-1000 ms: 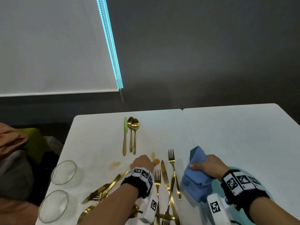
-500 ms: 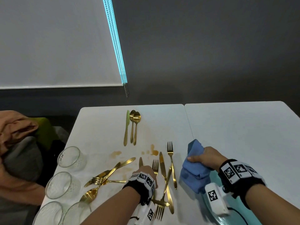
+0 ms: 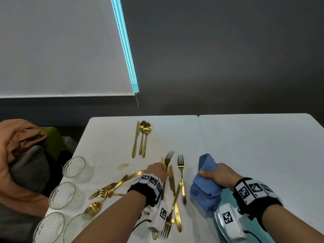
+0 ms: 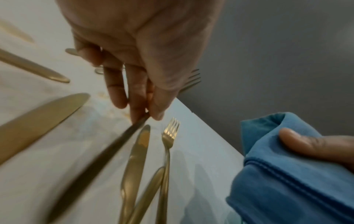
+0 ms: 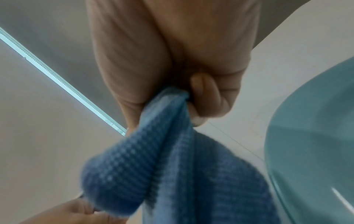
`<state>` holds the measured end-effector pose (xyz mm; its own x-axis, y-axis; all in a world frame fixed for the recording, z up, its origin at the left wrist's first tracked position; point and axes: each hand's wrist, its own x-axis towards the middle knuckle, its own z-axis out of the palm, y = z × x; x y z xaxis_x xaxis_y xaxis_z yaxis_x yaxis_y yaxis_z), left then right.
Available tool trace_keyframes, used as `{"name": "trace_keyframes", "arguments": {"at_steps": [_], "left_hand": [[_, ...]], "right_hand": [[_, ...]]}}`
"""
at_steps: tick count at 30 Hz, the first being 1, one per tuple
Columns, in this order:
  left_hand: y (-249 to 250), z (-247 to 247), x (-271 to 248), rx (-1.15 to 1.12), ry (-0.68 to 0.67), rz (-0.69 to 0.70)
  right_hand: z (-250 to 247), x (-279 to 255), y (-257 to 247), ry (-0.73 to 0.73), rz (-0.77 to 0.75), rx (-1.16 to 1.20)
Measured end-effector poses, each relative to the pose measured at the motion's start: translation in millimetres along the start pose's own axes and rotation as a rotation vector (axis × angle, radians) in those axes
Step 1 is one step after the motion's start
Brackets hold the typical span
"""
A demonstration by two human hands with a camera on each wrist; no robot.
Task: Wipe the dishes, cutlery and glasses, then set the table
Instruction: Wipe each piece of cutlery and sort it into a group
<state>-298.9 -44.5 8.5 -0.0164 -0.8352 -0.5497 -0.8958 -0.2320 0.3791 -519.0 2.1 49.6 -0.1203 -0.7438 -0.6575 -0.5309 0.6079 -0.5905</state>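
Observation:
My left hand (image 3: 164, 170) pinches a gold fork (image 3: 168, 157) by its handle between thumb and fingers (image 4: 148, 112), and the fork is lifted off the white table (image 3: 254, 146) with its tines pointing away. In the left wrist view the fork handle (image 4: 99, 156) is blurred. My right hand (image 3: 210, 174) grips a bunched blue cloth (image 3: 205, 188), its fingers curled round the fabric (image 5: 172, 106), just right of the cutlery. A teal plate (image 3: 217, 221) lies under my right wrist.
Another fork (image 3: 181, 172) and a knife (image 3: 172, 186) lie between my hands, and more gold cutlery (image 3: 114, 188) is piled to the left. A knife and two spoons (image 3: 142, 137) lie side by side farther away. Several glasses (image 3: 77, 167) stand along the left edge. Yellow stains (image 3: 123, 165) mark the table.
My left hand has taken one fork from the pile, lifted it and moved it away from me. The right hand with the cloth has stayed where it was.

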Motion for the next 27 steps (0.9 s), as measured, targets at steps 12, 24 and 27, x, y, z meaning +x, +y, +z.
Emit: {"name": "trace_keyframes", "arguments": {"at_steps": [12,24,27], "left_hand": [[28,-28,-46,-0.101,-0.127,0.416],[4,-83,-94,0.11,-0.146,0.567],[-2,-86,-100,0.061,-0.162,0.558]], "right_hand": [[34,-18,-48,-0.029,-0.044,0.667],[39,-64,-91,0.281,-0.136,-0.033],[40,-78,-99,0.331,-0.19,-0.126]]}}
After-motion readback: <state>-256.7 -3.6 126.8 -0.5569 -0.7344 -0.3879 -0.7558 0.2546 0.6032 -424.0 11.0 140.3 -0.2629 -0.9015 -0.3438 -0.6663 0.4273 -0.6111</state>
